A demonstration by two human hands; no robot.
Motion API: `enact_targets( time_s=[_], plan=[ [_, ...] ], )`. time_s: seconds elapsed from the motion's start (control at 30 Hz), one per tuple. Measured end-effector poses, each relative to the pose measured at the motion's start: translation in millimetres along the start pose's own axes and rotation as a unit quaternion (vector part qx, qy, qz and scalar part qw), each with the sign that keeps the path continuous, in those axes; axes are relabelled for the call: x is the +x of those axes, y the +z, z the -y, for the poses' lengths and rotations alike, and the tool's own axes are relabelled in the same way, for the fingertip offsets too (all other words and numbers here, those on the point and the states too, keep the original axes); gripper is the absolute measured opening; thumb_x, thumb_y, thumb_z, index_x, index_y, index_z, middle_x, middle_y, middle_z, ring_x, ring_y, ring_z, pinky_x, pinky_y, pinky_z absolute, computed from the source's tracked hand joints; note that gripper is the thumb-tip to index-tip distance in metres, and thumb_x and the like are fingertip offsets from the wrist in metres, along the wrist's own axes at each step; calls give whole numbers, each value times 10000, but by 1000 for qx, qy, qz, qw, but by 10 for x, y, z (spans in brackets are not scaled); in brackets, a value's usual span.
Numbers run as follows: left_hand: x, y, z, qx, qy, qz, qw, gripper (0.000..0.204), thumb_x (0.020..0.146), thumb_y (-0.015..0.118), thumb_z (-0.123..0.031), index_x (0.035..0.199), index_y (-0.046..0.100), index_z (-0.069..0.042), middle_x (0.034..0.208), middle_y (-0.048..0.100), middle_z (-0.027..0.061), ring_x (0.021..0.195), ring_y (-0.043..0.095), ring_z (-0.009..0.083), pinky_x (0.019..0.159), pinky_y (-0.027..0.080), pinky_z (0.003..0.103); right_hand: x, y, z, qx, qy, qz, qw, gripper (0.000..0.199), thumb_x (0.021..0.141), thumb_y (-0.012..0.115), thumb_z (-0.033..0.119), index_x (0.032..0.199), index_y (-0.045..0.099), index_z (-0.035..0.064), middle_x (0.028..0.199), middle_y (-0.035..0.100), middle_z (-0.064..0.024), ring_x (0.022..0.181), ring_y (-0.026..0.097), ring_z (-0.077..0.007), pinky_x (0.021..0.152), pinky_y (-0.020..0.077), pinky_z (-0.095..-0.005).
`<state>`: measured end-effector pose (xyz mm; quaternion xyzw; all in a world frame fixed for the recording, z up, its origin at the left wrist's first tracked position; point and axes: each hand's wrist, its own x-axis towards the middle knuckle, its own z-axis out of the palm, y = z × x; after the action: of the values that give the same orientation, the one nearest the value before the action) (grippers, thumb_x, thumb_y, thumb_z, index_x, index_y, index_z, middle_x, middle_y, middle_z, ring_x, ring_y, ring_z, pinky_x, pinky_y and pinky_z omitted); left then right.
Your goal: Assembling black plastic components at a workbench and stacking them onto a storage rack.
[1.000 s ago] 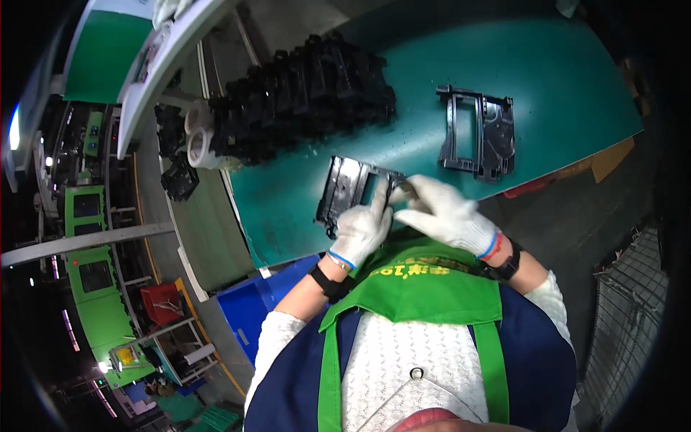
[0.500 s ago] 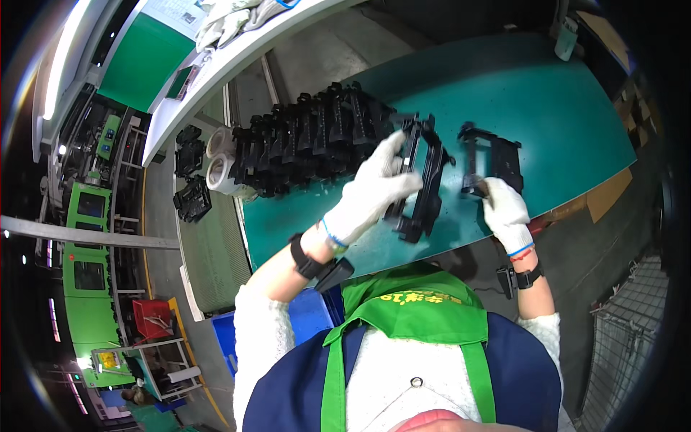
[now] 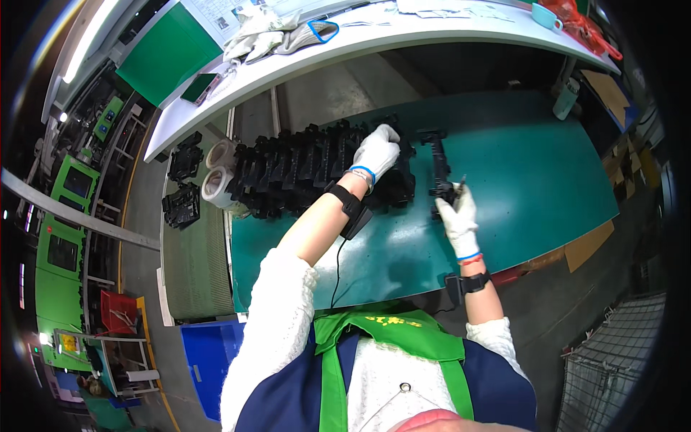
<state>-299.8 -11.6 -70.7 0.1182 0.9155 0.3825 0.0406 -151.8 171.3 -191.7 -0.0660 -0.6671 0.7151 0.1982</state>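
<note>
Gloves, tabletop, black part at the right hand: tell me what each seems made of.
Gloves: likely knitted fabric, matte white, softly wrinkled. Tabletop: perhaps rubber or plastic sheeting, smooth green, faintly reflecting light. Black part: probably moulded plastic, mostly dull, intricately shaped.

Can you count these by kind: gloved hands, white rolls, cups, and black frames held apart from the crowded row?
Gloved hands: 2 (left hand, right hand)
White rolls: 2
Light-blue cup: 1
Black frame at the right hand: 1
Total: 6, leaving out the row of black frames, which overlap too much to count
</note>
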Motion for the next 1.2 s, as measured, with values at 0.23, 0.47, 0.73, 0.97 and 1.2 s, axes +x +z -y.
enact_targets(
  time_s=[0.23, 0.47, 0.73, 0.97, 1.2],
  plan=[
    [-292, -112, 133, 337, 163, -43, 926, 235, 878, 642, -227, 929, 747, -24, 1034, 712, 172, 969, 683, 357, 806, 560, 488, 370, 470, -186, -93, -19, 128, 987, 486, 844, 750, 9, 1298, 581, -32, 1266, 630, -123, 1163, 625, -205, 1033, 497, -335],
    [-936, -491, 237, 354, 270, -75, 892, 424, 852, 710, -284, 1206, 696, -53, 1226, 676, 154, 1127, 632, 336, 961, 507, 481, 409, 428, 175, -223, -37, 217, 950, 698, 809, 791, 41, 1442, 514, -56, 1391, 584, -162, 1277, 606, -244, 1101, 476, -333],
    [-1900, -668, 496, 214, 346, -56, 912, 450, 787, 776, -163, 1209, 669, -46, 1231, 673, 141, 1114, 632, 340, 994, 498, 497, 333, 369, -84, -43, 44, 200, 978, 737, 860, 747, -14, 1529, 436, -19, 1399, 586, -144, 1289, 585, -239, 1111, 472, -358],
    [-2702, -525, 1183, 175, 156, -68, 970, 309, 839, 733, -170, 1132, 725, -73, 1050, 748, 115, 967, 707, 313, 836, 586, 425, 26, 440, 27, -102, -73, 96, 987, 649, 887, 705, -49, 1492, 472, -24, 1428, 581, -148, 1349, 531, -238, 1153, 411, -362],
    [-3099, -543, 1342, 131, 1, -28, 991, 274, 903, 680, -195, 1144, 737, -79, 1033, 766, 117, 963, 727, 307, 784, 602, 417, -385, 551, 410, -161, -108, 15, 981, 421, 961, 630, -10, 1375, 552, -16, 1363, 627, -139, 1143, 621, -203, 974, 485, -312]
  ],
)
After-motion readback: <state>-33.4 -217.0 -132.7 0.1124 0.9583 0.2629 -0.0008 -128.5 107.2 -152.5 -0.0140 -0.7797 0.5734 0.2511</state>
